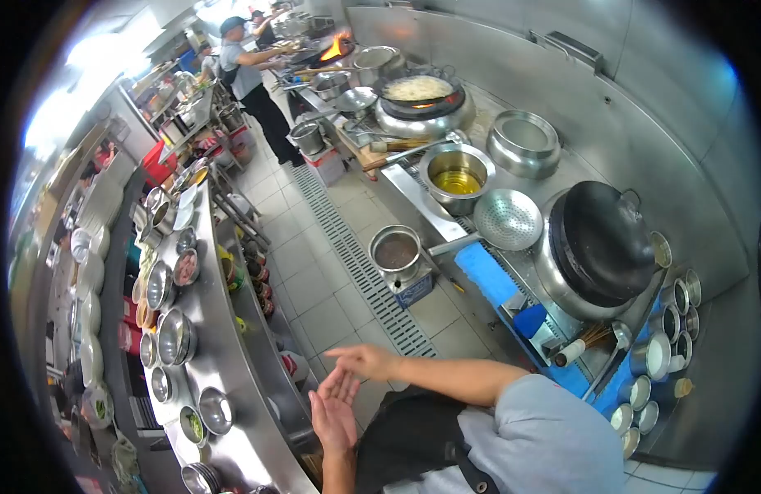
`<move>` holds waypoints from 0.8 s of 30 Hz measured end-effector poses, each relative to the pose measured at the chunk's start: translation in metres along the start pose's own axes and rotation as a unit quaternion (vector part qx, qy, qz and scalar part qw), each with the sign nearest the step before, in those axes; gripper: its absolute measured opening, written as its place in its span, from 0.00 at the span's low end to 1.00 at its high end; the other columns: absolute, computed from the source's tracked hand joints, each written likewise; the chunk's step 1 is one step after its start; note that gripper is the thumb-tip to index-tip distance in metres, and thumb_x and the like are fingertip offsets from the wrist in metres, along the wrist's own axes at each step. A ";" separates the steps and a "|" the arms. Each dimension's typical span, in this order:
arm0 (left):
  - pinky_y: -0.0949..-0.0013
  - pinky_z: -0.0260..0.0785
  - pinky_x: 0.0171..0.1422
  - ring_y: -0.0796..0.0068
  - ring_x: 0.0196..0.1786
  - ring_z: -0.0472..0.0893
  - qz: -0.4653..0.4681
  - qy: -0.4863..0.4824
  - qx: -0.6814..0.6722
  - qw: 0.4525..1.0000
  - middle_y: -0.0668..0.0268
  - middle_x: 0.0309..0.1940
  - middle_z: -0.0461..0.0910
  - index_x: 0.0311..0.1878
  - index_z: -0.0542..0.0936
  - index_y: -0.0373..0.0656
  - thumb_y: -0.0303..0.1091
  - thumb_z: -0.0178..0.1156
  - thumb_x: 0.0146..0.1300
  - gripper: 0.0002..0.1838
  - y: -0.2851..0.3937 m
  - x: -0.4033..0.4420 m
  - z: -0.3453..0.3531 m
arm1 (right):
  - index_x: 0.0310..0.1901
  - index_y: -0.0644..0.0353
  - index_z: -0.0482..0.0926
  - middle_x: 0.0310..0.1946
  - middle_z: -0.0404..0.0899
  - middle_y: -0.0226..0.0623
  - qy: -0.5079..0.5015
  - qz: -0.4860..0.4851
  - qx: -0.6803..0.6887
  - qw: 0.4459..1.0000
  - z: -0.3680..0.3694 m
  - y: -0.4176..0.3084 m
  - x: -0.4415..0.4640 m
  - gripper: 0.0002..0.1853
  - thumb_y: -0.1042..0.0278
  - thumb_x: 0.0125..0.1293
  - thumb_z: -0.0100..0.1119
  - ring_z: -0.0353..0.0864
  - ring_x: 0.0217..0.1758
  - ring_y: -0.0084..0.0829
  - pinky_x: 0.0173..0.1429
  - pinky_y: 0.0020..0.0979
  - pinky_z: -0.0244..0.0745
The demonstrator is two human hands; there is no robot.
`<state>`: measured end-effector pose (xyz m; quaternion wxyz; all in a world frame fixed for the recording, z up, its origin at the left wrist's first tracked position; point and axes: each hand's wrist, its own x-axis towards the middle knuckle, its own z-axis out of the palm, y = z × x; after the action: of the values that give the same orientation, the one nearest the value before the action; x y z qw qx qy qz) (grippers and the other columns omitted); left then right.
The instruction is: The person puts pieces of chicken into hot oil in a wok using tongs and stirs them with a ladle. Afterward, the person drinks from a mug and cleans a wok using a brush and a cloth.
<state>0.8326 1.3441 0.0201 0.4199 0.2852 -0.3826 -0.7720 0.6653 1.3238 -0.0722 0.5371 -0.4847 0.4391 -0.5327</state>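
Crossing arm: you bring your right arm over the front of your body from the grey sleeve (532, 403), the forearm close to level.
Other forearm: your left one comes up from below, wrist uppermost.
Right hand (368, 362): you hold the index finger straight out to the left; how far the other fingers curl, I cannot tell.
Left hand (337, 416): you have it spread, the bare palm showing and the thumb standing apart from the fingers.
Contact: your left fingers overlap the underside of the right hand; whether they press together, I cannot tell.
Apron: the black apron (405, 440) lies just right of your left hand.
Counter: the steel counter (224, 354) runs left of both hands, the nearest steel bowl (216, 411) on it and a bowl of greens (193, 425) just beyond.
Pot: ahead of your hands, the pot of dark liquid (396, 249) sits low in the aisle.
Wok: the black wok (607, 239) is well apart, to your hands' right, tilted.
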 end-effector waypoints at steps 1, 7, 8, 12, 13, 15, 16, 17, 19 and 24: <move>0.54 0.68 0.74 0.61 0.67 0.78 0.003 0.000 0.010 1.000 0.54 0.66 0.79 0.62 0.79 0.38 0.60 0.41 0.83 0.33 -0.008 0.010 0.003 | 0.59 0.56 0.83 0.43 0.89 0.40 -0.008 0.064 -0.132 0.989 -0.033 0.003 -0.010 0.23 0.46 0.79 0.52 0.88 0.46 0.42 0.52 0.40 0.80; 0.60 0.75 0.65 0.65 0.55 0.85 -0.046 0.012 0.100 0.994 0.54 0.58 0.84 0.56 0.80 0.38 0.44 0.55 0.80 0.18 -0.048 0.087 0.031 | 0.45 0.60 0.88 0.36 0.90 0.38 0.104 0.248 -0.221 0.937 -0.164 0.084 -0.137 0.22 0.48 0.78 0.53 0.89 0.40 0.36 0.49 0.37 0.81; 0.60 0.75 0.65 0.65 0.55 0.85 -0.072 0.013 0.104 0.992 0.54 0.57 0.84 0.55 0.80 0.38 0.43 0.56 0.80 0.17 -0.058 0.097 0.028 | 0.46 0.59 0.88 0.37 0.91 0.36 0.136 0.260 -0.215 0.932 -0.169 0.084 -0.157 0.19 0.52 0.76 0.56 0.90 0.40 0.33 0.49 0.36 0.81; 0.60 0.75 0.64 0.64 0.55 0.85 -0.160 0.022 0.117 0.980 0.54 0.57 0.84 0.55 0.79 0.38 0.40 0.58 0.79 0.14 -0.098 0.127 0.012 | 0.54 0.64 0.86 0.40 0.91 0.37 0.195 0.345 -0.128 0.909 -0.185 0.112 -0.193 0.16 0.61 0.76 0.60 0.90 0.42 0.26 0.46 0.30 0.83; 0.60 0.75 0.64 0.64 0.55 0.85 -0.177 0.024 0.121 0.976 0.54 0.57 0.85 0.55 0.79 0.38 0.39 0.58 0.78 0.14 -0.104 0.136 0.008 | 0.55 0.64 0.85 0.40 0.91 0.36 0.197 0.360 -0.124 0.903 -0.187 0.120 -0.193 0.16 0.62 0.76 0.60 0.89 0.41 0.25 0.46 0.29 0.83; 0.60 0.76 0.63 0.65 0.55 0.86 -0.198 0.021 0.126 0.972 0.53 0.57 0.85 0.55 0.79 0.37 0.38 0.58 0.78 0.14 -0.110 0.153 0.006 | 0.56 0.64 0.85 0.41 0.91 0.36 0.192 0.374 -0.119 0.900 -0.186 0.129 -0.183 0.16 0.63 0.76 0.60 0.89 0.41 0.24 0.46 0.28 0.83; 0.60 0.76 0.63 0.65 0.54 0.86 -0.205 0.020 0.126 0.970 0.53 0.57 0.85 0.55 0.79 0.37 0.38 0.58 0.79 0.13 -0.111 0.163 0.004 | 0.57 0.64 0.85 0.41 0.91 0.36 0.186 0.370 -0.121 0.902 -0.188 0.136 -0.174 0.16 0.63 0.76 0.60 0.88 0.40 0.24 0.45 0.28 0.83; 0.60 0.77 0.63 0.65 0.54 0.86 -0.210 0.017 0.125 0.970 0.53 0.56 0.85 0.55 0.79 0.37 0.38 0.58 0.79 0.13 -0.111 0.175 0.002 | 0.58 0.64 0.84 0.42 0.91 0.37 0.179 0.365 -0.126 0.905 -0.191 0.132 -0.160 0.16 0.63 0.76 0.60 0.88 0.40 0.23 0.45 0.28 0.83; 0.63 0.77 0.62 0.67 0.54 0.86 -0.211 0.014 0.121 0.970 0.55 0.56 0.85 0.55 0.80 0.37 0.36 0.59 0.78 0.12 -0.105 0.199 -0.005 | 0.59 0.65 0.83 0.42 0.91 0.37 0.160 0.383 -0.107 0.903 -0.198 0.126 -0.125 0.17 0.63 0.76 0.60 0.88 0.40 0.23 0.45 0.27 0.83; 0.66 0.77 0.60 0.70 0.53 0.86 -0.201 0.015 0.161 0.966 0.58 0.55 0.86 0.55 0.81 0.37 0.36 0.60 0.78 0.12 -0.084 0.272 -0.063 | 0.60 0.63 0.82 0.42 0.91 0.37 0.161 0.381 -0.033 0.910 -0.213 0.149 -0.012 0.18 0.62 0.76 0.60 0.89 0.40 0.27 0.41 0.30 0.84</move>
<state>0.7126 1.1163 -0.1168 0.2102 0.4320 -0.4300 -0.7644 0.4764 1.3191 -0.2508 0.6047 -0.2059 0.6884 -0.3436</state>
